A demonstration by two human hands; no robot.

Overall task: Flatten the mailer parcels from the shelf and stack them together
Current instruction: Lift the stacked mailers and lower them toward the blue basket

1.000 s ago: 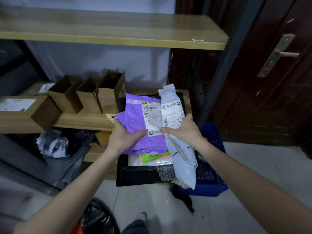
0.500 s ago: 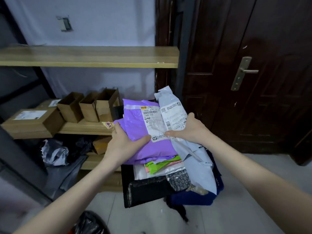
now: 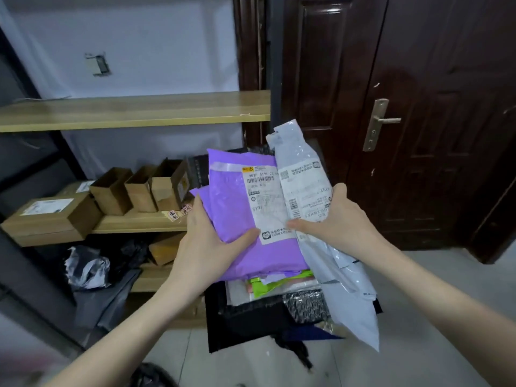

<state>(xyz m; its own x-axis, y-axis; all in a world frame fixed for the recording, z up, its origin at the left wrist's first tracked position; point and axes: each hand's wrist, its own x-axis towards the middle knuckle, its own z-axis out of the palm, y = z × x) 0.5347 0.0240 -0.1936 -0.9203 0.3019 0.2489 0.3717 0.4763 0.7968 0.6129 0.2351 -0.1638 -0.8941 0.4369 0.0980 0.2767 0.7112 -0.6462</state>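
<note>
Stack of soft mailers held in both hands, clear of the shelf.

I found the left hand (image 3: 208, 245) gripping the glossy purple plastic mailer (image 3: 237, 213) and the right hand (image 3: 339, 219) clasping the crinkled white-grey plastic mailer (image 3: 315, 219), both atop the layered mailer stack (image 3: 268, 303) beside the wooden shelf (image 3: 134, 222). I judged them light, limp and slippery; the edges offered the surest hold.

A purple mailer (image 3: 240, 219) with a white shipping label tops a held stack of parcels (image 3: 279, 291); a grey-white mailer (image 3: 321, 219) drapes down its right side.
</note>
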